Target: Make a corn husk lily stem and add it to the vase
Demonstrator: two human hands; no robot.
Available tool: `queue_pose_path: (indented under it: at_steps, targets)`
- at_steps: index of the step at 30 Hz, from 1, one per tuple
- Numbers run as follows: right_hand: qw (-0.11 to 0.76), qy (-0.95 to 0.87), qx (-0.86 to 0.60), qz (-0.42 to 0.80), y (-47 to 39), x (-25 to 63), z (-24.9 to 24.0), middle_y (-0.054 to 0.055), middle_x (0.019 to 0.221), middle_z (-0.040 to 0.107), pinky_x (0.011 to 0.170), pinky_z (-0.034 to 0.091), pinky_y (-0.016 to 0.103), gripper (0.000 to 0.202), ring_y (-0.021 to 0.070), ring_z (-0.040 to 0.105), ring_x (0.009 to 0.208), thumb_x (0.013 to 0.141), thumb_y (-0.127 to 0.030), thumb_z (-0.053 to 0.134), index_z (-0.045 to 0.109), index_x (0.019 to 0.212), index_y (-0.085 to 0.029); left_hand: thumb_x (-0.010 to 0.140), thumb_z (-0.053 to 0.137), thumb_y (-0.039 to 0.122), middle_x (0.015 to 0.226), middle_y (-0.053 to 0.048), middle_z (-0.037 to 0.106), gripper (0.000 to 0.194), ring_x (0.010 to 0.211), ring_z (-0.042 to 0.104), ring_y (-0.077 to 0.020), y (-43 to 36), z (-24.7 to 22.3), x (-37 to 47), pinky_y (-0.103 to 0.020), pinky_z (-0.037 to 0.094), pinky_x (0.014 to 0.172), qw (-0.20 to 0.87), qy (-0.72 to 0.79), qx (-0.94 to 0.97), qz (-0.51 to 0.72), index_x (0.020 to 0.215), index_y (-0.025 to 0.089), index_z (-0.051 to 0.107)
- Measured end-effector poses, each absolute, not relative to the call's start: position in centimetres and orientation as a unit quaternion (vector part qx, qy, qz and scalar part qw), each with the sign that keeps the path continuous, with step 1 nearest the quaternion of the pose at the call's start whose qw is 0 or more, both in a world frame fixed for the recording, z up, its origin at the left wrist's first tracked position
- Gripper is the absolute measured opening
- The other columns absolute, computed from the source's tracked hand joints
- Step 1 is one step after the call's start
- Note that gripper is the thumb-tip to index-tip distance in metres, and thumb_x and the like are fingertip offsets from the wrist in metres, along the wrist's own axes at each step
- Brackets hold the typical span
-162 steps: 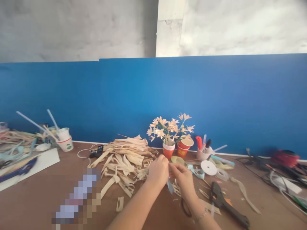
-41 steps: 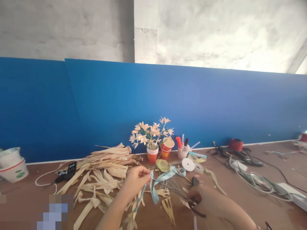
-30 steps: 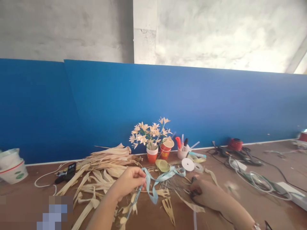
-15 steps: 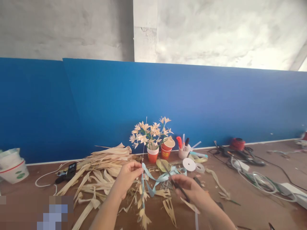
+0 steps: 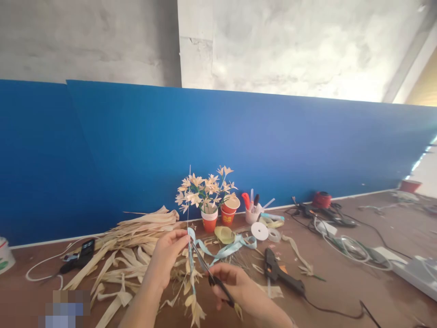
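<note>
My left hand (image 5: 170, 253) pinches the top of a thin stem, where a light blue ribbon (image 5: 232, 247) is attached. Below the fingers hangs a spray of pale husk flowers (image 5: 195, 310). Dark-handled scissors (image 5: 221, 288) are held in my right hand (image 5: 232, 284), their blades pointing up and left at the ribbon near my left fingertips. Whether the blades touch the ribbon cannot be made out. Behind the hands, cream flowers (image 5: 205, 189) on green stems stand in red and white paper cups (image 5: 209, 223).
Dried husks (image 5: 136, 255) pile up on the left, beside a black device (image 5: 85, 253). A black glue gun (image 5: 282, 275) lies right of my right hand. A white spool (image 5: 259, 231), a pen cup (image 5: 251, 216) and cables (image 5: 355, 250) are farther back and right.
The scissors have moved down and left toward the ribbon by my left hand. The glue gun now shows fully. The whole view has shifted to the right.
</note>
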State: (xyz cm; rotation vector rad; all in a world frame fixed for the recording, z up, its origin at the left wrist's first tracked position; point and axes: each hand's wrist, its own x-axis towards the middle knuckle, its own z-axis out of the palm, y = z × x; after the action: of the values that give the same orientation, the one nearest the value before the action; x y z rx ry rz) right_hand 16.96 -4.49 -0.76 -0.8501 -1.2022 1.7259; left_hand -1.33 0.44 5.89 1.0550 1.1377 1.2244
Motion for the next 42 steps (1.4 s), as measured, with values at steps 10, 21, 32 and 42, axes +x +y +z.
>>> queue_pose_path:
  at_steps: [10,21,32,42]
  targets:
    - [0.445,-0.474,-0.361,0.668,-3.8,15.3,0.4,-0.005,0.063,0.058,0.047,0.035,0.017,0.039,0.0051,0.052,0.046,0.056,-0.034,0.081,0.062,0.086,-0.016,0.053,0.078,0.028,0.075,-0.004,0.070,0.031,0.068,0.060,-0.0130,0.9,6.4,-2.5,-0.022,0.046,0.067,0.574,0.459,0.404,0.545,0.078,0.014,0.067]
    - [0.480,-0.504,-0.336,0.634,-3.1,14.8,0.1,-0.001,0.075,0.063,0.056,0.038,0.019,0.036,0.0092,0.055,0.063,0.062,-0.032,0.079,0.063,0.091,-0.018,0.055,0.078,0.024,0.073,0.000,0.067,0.039,0.061,0.059,-0.0099,0.9,5.0,-1.7,-0.021,0.045,0.060,0.635,0.418,0.345,0.550,0.088,0.016,0.059]
    - [0.471,-0.578,-0.360,0.560,-2.4,15.3,-0.1,0.005,0.090,0.065,0.076,0.043,0.031,0.035,0.0193,0.060,0.086,0.069,-0.029,0.071,0.059,0.100,-0.018,0.058,0.076,0.021,0.071,0.000,0.066,0.035,0.058,0.059,-0.0089,0.2,5.9,-1.4,-0.020,0.046,0.058,0.665,0.369,0.342,0.551,0.088,0.016,0.058]
    - [0.489,-0.618,-0.378,0.485,-2.4,14.9,1.9,0.006,0.098,0.061,0.082,0.043,0.035,0.034,0.0206,0.056,0.087,0.067,-0.023,0.068,0.062,0.101,-0.021,0.054,0.079,0.019,0.067,0.001,0.065,0.031,0.056,0.058,-0.0093,0.4,5.5,-1.3,-0.022,0.046,0.059,0.689,0.366,0.341,0.524,0.077,0.015,0.059]
